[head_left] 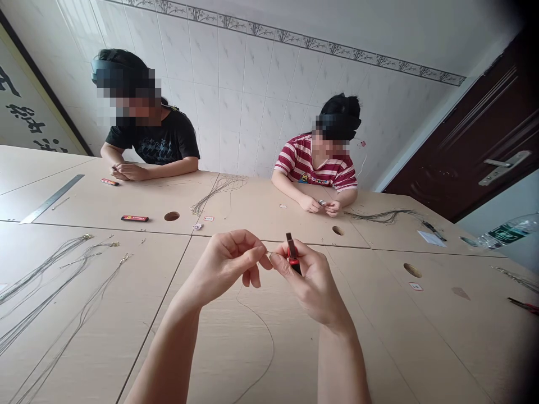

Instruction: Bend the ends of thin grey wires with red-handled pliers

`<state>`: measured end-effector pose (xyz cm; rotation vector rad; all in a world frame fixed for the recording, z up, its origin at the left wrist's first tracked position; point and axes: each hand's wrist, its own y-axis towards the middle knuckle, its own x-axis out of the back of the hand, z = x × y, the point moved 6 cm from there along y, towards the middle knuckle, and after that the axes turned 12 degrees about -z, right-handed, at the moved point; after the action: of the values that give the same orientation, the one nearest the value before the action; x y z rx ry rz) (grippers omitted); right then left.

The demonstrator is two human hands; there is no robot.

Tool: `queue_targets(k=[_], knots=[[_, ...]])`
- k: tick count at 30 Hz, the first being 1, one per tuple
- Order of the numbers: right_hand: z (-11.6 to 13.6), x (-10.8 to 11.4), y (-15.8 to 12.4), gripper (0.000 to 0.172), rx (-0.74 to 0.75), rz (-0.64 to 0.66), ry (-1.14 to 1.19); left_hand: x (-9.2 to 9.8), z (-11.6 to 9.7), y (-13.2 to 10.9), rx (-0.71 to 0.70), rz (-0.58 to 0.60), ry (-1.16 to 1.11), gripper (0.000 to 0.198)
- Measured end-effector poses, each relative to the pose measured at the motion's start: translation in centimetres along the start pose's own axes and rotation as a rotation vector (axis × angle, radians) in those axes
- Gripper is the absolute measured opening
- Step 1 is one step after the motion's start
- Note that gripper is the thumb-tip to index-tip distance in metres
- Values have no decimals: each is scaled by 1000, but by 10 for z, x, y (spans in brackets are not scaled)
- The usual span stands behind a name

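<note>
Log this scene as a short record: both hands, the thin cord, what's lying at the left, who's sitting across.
right hand: holds a red-and-black object
left hand: pinched shut beside the right thumb; anything gripped too small to make out
thin cord: curves below the hands, between the forearms
table, left: cord bundles, metal ruler beyond
across: person in black shirt, person in striped shirt

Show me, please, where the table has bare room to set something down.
The widest bare patch seems between the right hand and the white card. A narrower one lies between the left hand and the cord bundles. These bundles crowd the left; thread curves between the forearms.
</note>
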<state>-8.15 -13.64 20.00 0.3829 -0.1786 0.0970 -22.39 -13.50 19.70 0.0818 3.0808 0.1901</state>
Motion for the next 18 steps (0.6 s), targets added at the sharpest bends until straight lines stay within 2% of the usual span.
queue_targets(k=[18], knots=[[5,-1,0,22,26,-11,-43,1,-3,-1,-18,4,1,13]])
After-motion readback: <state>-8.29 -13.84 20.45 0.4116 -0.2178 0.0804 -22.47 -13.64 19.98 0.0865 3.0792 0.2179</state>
